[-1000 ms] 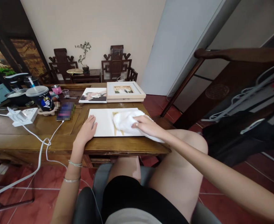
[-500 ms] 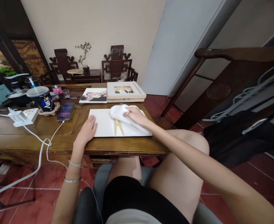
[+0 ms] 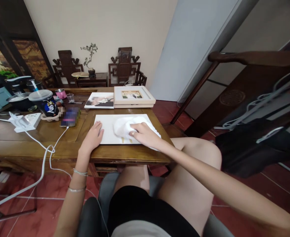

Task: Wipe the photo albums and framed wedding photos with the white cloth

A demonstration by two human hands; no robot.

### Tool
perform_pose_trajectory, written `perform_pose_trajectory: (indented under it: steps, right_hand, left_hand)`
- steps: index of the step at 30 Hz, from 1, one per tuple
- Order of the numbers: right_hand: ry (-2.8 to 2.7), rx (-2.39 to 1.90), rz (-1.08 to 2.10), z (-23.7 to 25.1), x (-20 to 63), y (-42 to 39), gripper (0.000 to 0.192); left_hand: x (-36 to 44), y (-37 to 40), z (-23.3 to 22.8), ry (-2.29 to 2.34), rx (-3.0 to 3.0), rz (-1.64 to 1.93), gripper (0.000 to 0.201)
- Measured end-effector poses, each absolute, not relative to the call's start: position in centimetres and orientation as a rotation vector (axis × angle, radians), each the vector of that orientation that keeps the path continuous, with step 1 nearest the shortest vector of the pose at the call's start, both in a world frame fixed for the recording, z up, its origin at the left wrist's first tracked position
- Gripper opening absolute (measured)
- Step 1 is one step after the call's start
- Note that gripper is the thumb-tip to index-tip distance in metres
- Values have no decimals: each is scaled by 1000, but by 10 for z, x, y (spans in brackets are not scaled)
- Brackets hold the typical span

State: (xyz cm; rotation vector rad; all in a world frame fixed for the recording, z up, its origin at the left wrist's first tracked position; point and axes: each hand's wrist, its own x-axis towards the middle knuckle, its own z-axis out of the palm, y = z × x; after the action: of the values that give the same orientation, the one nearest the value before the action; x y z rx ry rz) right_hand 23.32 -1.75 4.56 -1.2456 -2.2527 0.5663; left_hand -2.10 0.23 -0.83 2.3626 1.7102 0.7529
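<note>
Right hand (image 3: 145, 133): grips white cloth (image 3: 122, 127) on board (image 3: 107, 131)
Left hand (image 3: 93, 136): rests flat, spread wide, on board's left edge
Board: lies on worktop (image 3: 125, 152)

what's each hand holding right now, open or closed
Left hand: open, resting at the left edge of the white board.
Right hand: closed on the white cloth.

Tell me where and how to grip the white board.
I'd pinch the white board by its left edge, thumb on top, coming from the left: it lies flat with straight sides, and the left hand rests on that edge. The cloth and right hand cover much of its right part.
</note>
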Motion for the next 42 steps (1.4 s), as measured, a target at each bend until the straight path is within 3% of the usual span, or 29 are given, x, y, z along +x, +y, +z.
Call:
perform_pose_trajectory:
  steps: [7, 17, 23, 35, 42]
  right_hand:
    - [-2359, -1116, 693, 58, 237, -53, 21]
    - [-2415, -1360, 232, 44, 197, 36, 19]
    - [-2428, -1448, 130, 45, 176, 49, 26]
    - [-2623, -1155, 258, 53, 195, -71, 15]
    - [-2530, -1240, 353, 53, 183, -15, 17]
  left_hand:
    - [-20, 1, -7, 1713, 2365, 740, 47]
    - [-22, 3, -9, 1677, 2363, 782, 46]
    - [-23, 4, -11, 1662, 2363, 795, 45]
    - [-22, 5, -15, 1677, 2385, 792, 43]
    - [-22, 5, -13, 1688, 2391, 771, 44]
